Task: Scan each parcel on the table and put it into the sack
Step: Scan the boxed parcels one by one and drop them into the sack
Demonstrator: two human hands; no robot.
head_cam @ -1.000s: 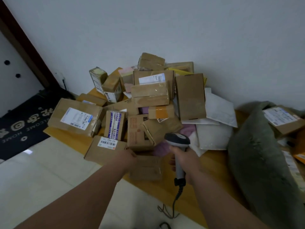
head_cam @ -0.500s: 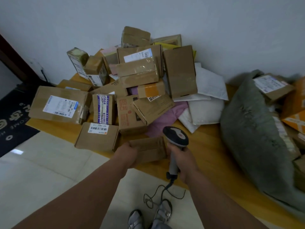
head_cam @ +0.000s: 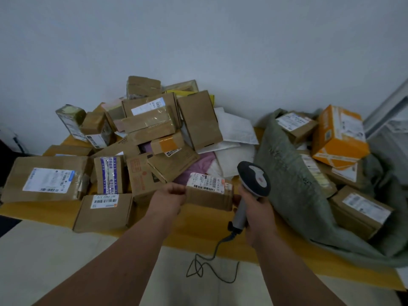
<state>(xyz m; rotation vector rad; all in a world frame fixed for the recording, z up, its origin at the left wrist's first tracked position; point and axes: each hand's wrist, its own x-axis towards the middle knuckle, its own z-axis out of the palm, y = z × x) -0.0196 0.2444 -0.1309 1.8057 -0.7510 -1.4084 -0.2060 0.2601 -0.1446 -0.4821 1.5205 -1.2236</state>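
Parcel (head_cam: 208, 196) got flipped label-up since a moment ago - left hand (head_cam: 169, 198) grips it; right hand (head_cam: 257, 209) clutches scanner (head_cam: 254, 180); scan's next, probably.

We see a yellow wooden surface (head_cam: 198, 235) against the wall. A heap of cardboard parcels (head_cam: 141, 138) covers its left and far part, white mailers (head_cam: 236, 131) lie behind, and a grey-green sack (head_cam: 293, 186) slumps at right.
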